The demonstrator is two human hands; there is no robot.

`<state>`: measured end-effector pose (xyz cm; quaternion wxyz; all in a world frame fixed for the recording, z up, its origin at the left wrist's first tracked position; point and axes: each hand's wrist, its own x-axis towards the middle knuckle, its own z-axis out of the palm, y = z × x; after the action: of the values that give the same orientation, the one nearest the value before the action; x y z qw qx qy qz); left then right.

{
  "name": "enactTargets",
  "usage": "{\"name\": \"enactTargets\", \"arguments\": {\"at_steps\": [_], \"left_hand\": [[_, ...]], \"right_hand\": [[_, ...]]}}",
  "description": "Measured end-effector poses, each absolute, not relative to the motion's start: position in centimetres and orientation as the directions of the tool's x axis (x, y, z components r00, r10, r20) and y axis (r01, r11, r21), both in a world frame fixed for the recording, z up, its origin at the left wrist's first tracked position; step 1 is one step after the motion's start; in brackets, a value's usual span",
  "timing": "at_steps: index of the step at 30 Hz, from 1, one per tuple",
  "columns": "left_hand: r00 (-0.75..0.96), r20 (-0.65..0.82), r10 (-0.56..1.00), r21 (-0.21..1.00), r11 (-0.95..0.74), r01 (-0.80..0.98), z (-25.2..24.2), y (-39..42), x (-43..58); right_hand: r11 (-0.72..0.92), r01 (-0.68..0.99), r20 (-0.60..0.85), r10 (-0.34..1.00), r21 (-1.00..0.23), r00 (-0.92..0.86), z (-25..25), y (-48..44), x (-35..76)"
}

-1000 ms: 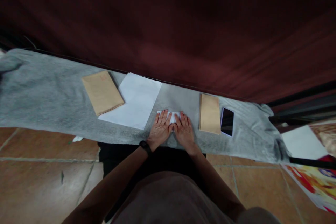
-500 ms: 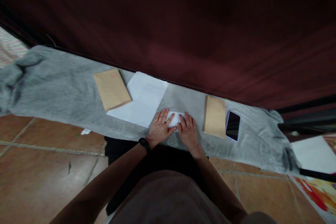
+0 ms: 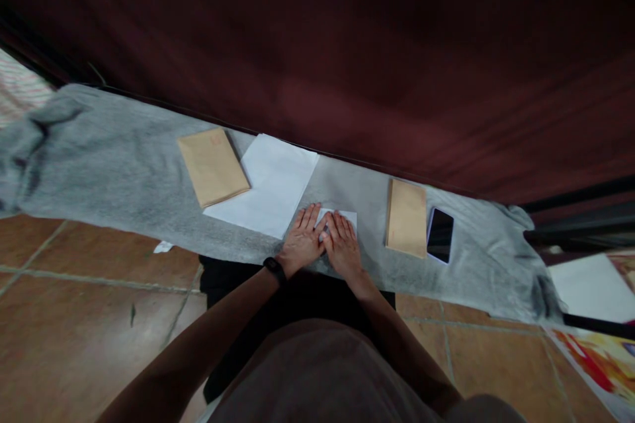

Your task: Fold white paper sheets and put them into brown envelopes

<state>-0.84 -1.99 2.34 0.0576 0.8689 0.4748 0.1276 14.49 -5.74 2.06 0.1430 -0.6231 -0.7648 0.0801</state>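
Observation:
A small folded sheet of white paper (image 3: 351, 218) lies on the grey cloth, mostly covered by my hands. My left hand (image 3: 303, 241) rests flat on its left part, fingers stretched out, with a dark band on the wrist. Flat on the middle of the paper is my right hand (image 3: 342, 248), its fingers extended and its thumb side touching my left hand. Just left of them lie larger white sheets (image 3: 278, 182), partly under a stack of brown envelopes (image 3: 214, 168).
To the right lies a second stack of brown envelopes (image 3: 407, 218), beside a phone (image 3: 440, 235) with a dark screen. Grey cloth (image 3: 124, 158) covers the narrow surface. A dark red curtain (image 3: 347, 79) hangs behind it. Tiled floor (image 3: 99, 330) shows below.
My right hand has slid left across the small paper, up against my left hand, uncovering the paper's right edge. My left hand has stayed nearly in place.

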Motion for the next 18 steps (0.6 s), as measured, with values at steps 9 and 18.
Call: {"name": "enactTargets", "arguments": {"at_steps": [9, 18], "left_hand": [[0.532, 0.198, 0.823, 0.231, -0.567, 0.791, 2.6, -1.9, -1.1], [0.501, 0.198, 0.843, 0.251, -0.538, 0.805, 2.0, -2.1, -1.5]], "right_hand": [[0.176, 0.952, 0.120, 0.981, -0.249, -0.150, 1.7, -6.1, 16.3], [0.124, 0.973, 0.167, 0.982, -0.197, -0.091, 1.1, -6.4, 17.8]]}}
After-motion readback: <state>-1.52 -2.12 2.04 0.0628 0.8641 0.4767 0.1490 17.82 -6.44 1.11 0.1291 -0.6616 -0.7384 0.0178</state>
